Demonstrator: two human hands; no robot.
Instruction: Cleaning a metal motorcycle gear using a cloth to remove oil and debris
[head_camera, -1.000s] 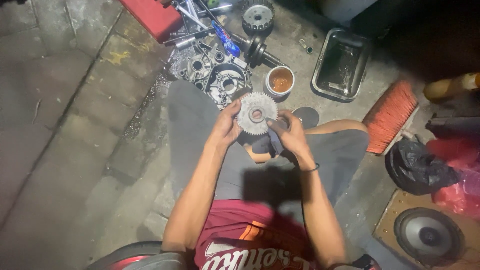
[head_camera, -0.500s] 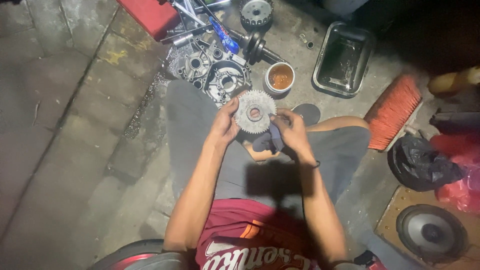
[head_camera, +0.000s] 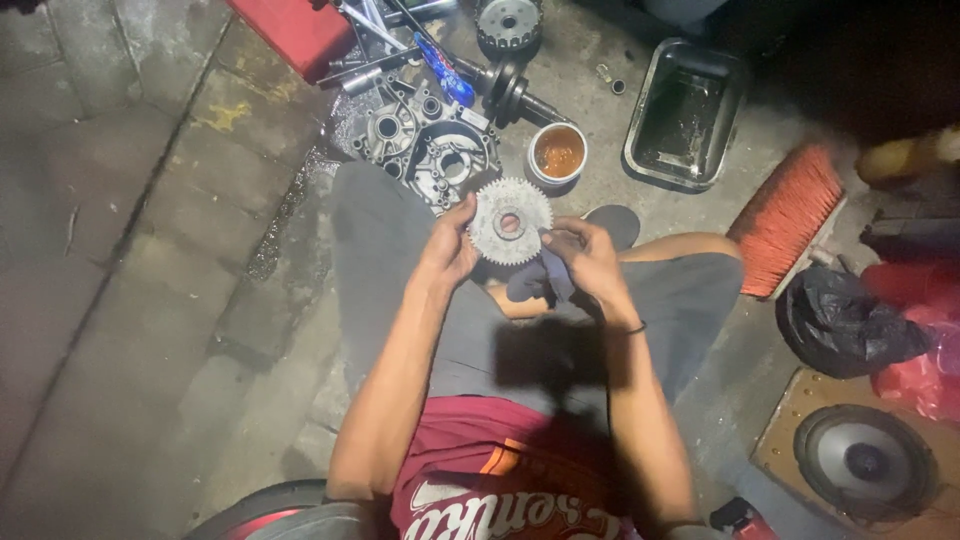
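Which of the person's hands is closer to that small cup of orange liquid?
Right. The right hand sits just below the cup; the left hand is farther left, gripping the gear.

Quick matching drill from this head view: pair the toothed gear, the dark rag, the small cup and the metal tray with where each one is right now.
Things:
1. toothed gear
2. dark rag
3. small cup
4. metal tray

Places:
A. on the floor, right of the cup, beside the orange brush
B. in the right hand
C. on the floor beside the engine casing
D. held up by the left hand

Pairs: 1-D, 2-B, 3-C, 4-A
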